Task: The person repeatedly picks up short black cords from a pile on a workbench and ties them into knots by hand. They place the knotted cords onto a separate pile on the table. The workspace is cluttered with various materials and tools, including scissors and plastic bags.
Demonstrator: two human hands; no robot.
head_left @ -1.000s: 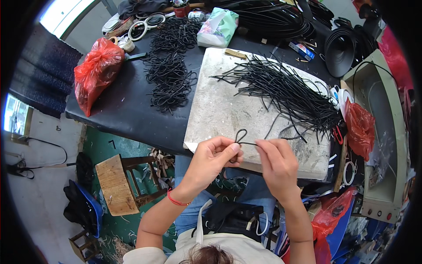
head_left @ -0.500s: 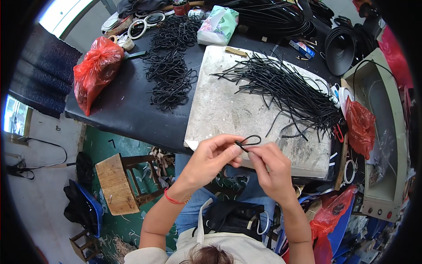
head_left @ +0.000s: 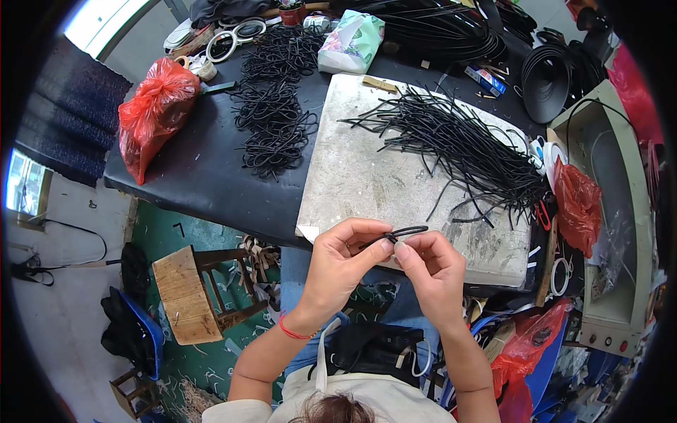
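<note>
Between my two hands, just over the near edge of the pale board (head_left: 352, 180), is a thin black cord (head_left: 411, 230) bent into a narrow loop. My left hand (head_left: 350, 255) pinches it between thumb and forefinger. My right hand (head_left: 431, 264) has thumb and fingertips closed on the cord close beside the left thumb. The fingers hide where the strands cross. A loose bundle of straight black cords (head_left: 458, 144) lies on the far right of the board. Left of the board, a long heap of looped black cords (head_left: 271, 106) rests on the dark tabletop (head_left: 204, 180).
A red plastic bag (head_left: 156, 106) sits on the table's left. Behind the board stand a tissue pack (head_left: 351, 42) and coils of black strip (head_left: 437, 32). A grey metal case (head_left: 599, 296) flanks the right side. A wooden stool (head_left: 185, 296) stands on the green floor.
The loop has turned and flattened, now pointing right between my hands. My right thumb has come up against the cord beside my left thumb. The heaps on the table look unchanged.
</note>
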